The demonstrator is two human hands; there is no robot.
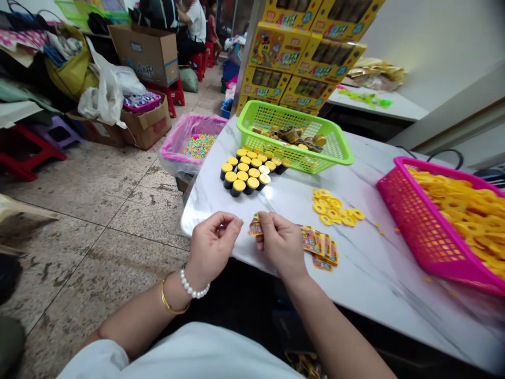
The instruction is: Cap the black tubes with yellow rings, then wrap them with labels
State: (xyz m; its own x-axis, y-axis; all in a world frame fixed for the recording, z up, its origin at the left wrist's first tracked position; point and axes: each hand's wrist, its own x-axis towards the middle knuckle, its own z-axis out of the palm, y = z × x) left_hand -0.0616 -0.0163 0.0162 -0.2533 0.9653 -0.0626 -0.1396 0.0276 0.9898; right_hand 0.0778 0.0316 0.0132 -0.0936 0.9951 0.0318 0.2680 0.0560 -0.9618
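My right hand (pixel 282 242) is closed, pinching a small yellow and purple printed label (pixel 254 226) between thumb and fingers. My left hand (pixel 215 245) is curled with the thumb against the fingers, just left of that label; whatever it may hold is hidden. Beside my right hand, an overlapping pile of similar printed labels (pixel 321 246) lies on the white marbled table (pixel 374 252). Ahead of both hands stand several black tubs with yellow lids (pixel 242 176), close together and upright. A loose heap of yellow plastic rings (pixel 331 206) lies beyond the label pile.
A green basket (pixel 327 126) holds wrapped tubs at the back. At right stands a pink basket (pixel 426 231) full of yellow rings. Another pink basket (pixel 171 145), lined with plastic and holding coloured beads, is left of the table. Yellow boxes (pixel 292 58) are stacked behind.
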